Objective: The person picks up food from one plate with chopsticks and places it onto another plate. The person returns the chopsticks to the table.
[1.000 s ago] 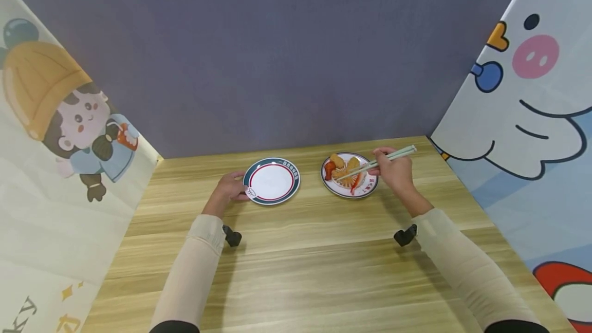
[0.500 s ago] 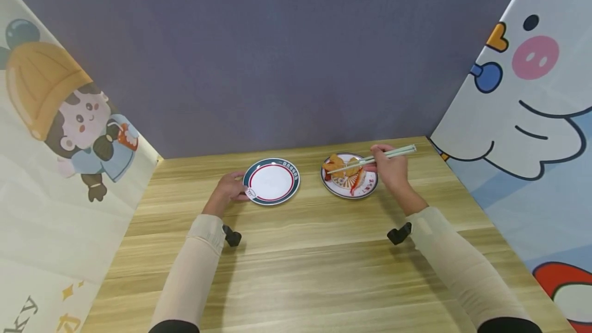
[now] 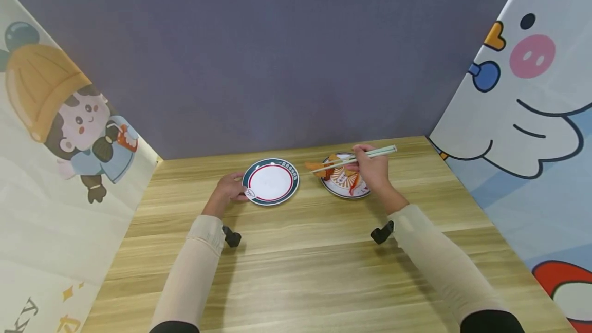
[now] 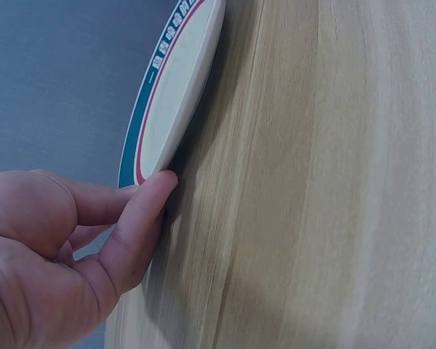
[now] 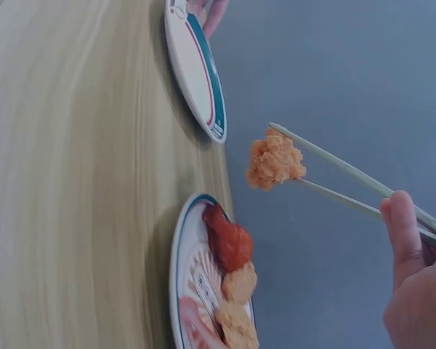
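Observation:
In the head view my left hand (image 3: 229, 187) pinches the near-left rim of a white plate (image 3: 271, 183) with a dark green band and red ring; in the left wrist view thumb and fingers meet at its edge. My right hand (image 3: 373, 171) grips pale green chopsticks (image 3: 376, 152). Between their tips is a crumbly golden piece of fried chicken (image 5: 274, 161), held in the air between the two plates. Below it, the patterned plate (image 5: 176, 291) bears a red-glazed drumstick (image 5: 229, 240), golden fried pieces (image 5: 236, 327) and a red-and-white shrimp-like piece (image 3: 355, 185).
Both plates stand on a wood-grain table (image 3: 296, 261) near its back edge. A grey-blue panel (image 3: 287, 66) rises behind, and printed cartoon panels flank the left side (image 3: 41, 209) and right side (image 3: 490, 117). Black wrist mounts (image 3: 233, 237) hang beside both sleeves.
My right hand has moved left, and the chopsticks have lifted a fried chicken piece off the patterned plate toward the green-banded one. My left hand stays at its plate's rim.

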{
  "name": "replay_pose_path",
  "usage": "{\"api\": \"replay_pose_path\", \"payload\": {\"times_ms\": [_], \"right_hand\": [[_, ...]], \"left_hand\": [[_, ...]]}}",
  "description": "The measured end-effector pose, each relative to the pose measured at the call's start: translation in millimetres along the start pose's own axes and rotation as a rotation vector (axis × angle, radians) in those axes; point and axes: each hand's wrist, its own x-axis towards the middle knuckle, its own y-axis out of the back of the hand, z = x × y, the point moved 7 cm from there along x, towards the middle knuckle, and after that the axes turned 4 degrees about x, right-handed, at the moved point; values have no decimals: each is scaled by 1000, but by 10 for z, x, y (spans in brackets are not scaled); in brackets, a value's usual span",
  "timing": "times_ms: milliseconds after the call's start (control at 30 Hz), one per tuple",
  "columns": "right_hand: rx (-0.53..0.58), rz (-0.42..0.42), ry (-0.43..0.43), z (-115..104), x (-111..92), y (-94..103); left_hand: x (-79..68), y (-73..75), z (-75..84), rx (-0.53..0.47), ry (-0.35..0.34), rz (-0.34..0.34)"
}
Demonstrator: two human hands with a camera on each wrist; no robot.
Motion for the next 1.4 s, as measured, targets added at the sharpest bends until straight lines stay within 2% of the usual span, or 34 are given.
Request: {"api": "replay_pose_path", "payload": {"times_ms": [333,500,900,1167,1400], "right_hand": [[-24,-61,-58,185,-44,-291],[-51,-83,-44,241,-68,-431],[-76,-62,-15,404,-120,-653],[8,-60,-26,471,-178,-768],[35,-108,-80,515,-166,-804]], "left_hand": [[13,3,-13,2,-9,-6],[9,13,-6,7,-12,-2],[6,-5,-4,13,-25,-6],[17,-9,-17,10,-17,5],[7,2,-16,12,-22,4]]}}
